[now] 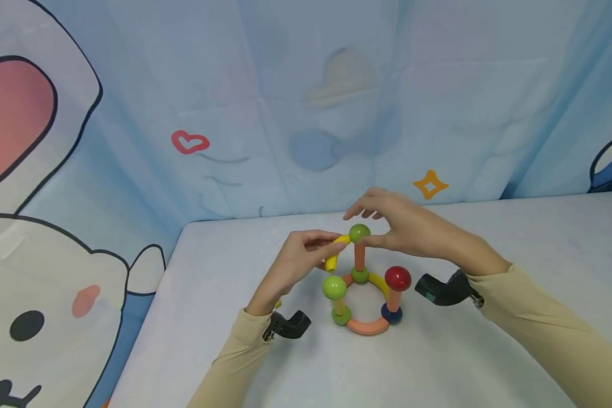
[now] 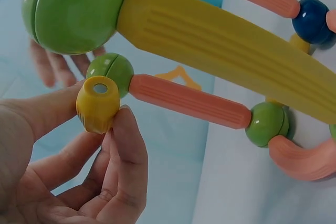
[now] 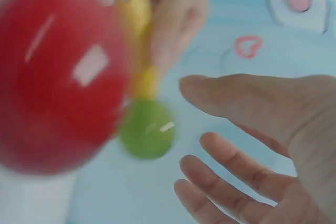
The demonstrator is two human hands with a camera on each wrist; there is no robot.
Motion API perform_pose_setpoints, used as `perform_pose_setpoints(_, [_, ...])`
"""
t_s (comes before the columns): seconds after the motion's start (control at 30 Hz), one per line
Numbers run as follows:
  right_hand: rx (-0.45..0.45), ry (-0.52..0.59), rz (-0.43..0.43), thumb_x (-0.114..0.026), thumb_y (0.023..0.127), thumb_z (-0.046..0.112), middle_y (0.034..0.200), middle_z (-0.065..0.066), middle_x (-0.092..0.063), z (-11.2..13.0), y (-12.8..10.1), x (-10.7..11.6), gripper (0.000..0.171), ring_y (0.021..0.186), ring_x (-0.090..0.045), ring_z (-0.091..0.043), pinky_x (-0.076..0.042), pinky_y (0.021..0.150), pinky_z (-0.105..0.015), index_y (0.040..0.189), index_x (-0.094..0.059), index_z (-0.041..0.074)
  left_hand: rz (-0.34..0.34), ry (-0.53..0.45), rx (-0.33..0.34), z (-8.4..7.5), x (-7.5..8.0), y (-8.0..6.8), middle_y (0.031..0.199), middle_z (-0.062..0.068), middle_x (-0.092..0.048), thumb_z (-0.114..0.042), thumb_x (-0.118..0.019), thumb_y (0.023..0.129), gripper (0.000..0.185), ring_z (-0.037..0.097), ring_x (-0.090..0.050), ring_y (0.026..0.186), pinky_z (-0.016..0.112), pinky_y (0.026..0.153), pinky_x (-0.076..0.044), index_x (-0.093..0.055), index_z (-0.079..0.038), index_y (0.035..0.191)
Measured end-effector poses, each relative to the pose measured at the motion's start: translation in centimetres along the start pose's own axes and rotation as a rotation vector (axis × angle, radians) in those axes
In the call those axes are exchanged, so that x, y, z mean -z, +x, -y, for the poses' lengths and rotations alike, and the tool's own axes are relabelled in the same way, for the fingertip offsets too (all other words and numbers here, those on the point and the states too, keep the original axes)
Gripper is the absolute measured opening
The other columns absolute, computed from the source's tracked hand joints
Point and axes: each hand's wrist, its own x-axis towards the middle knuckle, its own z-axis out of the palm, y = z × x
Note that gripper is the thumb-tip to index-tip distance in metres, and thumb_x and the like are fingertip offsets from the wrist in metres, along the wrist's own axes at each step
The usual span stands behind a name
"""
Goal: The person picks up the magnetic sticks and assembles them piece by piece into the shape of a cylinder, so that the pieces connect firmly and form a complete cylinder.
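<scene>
Yellow curved rod (image 1: pixel 335 253) — held in the left hand (image 1: pixel 300 259), pinched between thumb and fingertips, its upper end touching the green top ball (image 1: pixel 359 233). In the left wrist view the rod's hollow end (image 2: pixel 98 103) sits just beside that ball (image 2: pixel 111 73), with the thumb and a finger curled round it.

Green top ball: caps an upright orange rod (image 1: pixel 359 256) at the rear of the toy structure (image 1: pixel 365 294). The right hand (image 1: pixel 399 221) is over and beside the ball; its thumb appears to touch the ball, while the fingers are spread and relaxed, gripping nothing — confirmed in the right wrist view (image 3: pixel 262 140).

Toy structure: a ring of curved orange and yellow segments joined by balls, standing on the pale table (image 1: pixel 489 351). A red ball (image 1: pixel 398 278) and a lime ball (image 1: pixel 334 287) top two further posts at the front.
</scene>
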Motion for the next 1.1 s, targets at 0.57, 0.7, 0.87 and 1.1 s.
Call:
perform_pose_setpoints(0.57, [0.215, -0.057, 0.085, -0.087, 0.085, 0.004, 0.119, 0.002, -0.059, 4.4, -2.3, -4.8, 0.03, 0.092, -0.066, -0.007, -0.058, 0.082, -0.029, 0.11, -0.073, 0.014, 0.029, -0.159, 0.035, 0.2, 0.8, -0.1, 0.125, 0.014, -0.072, -0.016, -0.066, 0.103, 0.033, 0.016, -0.068, 0.099, 0.034, 0.084, -0.061, -0.07, 0.003, 0.13])
perform_pose_setpoints(0.7, [0.211, -0.044, 0.078, -0.087, 0.084, 0.002, 0.123, -0.004, -0.061, 4.3, -2.2, -4.8, 0.033, 0.091, -0.068, -0.009, -0.058, 0.079, -0.025, 0.114, -0.073, 0.008, 0.036, -0.174, 0.032, 0.1, 0.9, 0.0, 0.124, 0.015, -0.072, -0.016, -0.067, 0.102, 0.034, 0.016, -0.068, 0.098, 0.031, 0.08, -0.06, -0.07, 0.004, 0.129])
perform_pose_setpoints(0.87, [0.215, -0.042, 0.066, -0.087, 0.084, 0.0, 0.121, -0.005, -0.063, 4.3, -2.0, -4.9, 0.032, 0.089, -0.067, -0.009, -0.058, 0.076, -0.022, 0.112, -0.073, 0.007, 0.04, -0.181, 0.025, 0.1, 1.1, 0.0, 0.121, 0.014, -0.073, -0.014, -0.067, 0.102, 0.033, 0.015, -0.069, 0.095, 0.03, 0.078, -0.06, -0.07, 0.004, 0.129])
perform_pose_setpoints(1.1, [0.237, -0.028, 0.04, -0.083, 0.085, -0.004, 0.117, -0.003, -0.06, 4.2, -1.8, -5.2, 0.029, 0.089, -0.068, -0.012, -0.058, 0.076, -0.023, 0.11, -0.074, 0.006, 0.026, -0.19, 0.05, 0.2, 1.0, 0.0, 0.117, 0.013, -0.074, -0.01, -0.067, 0.102, 0.031, 0.013, -0.069, 0.089, 0.027, 0.076, -0.059, -0.07, 0.006, 0.127])
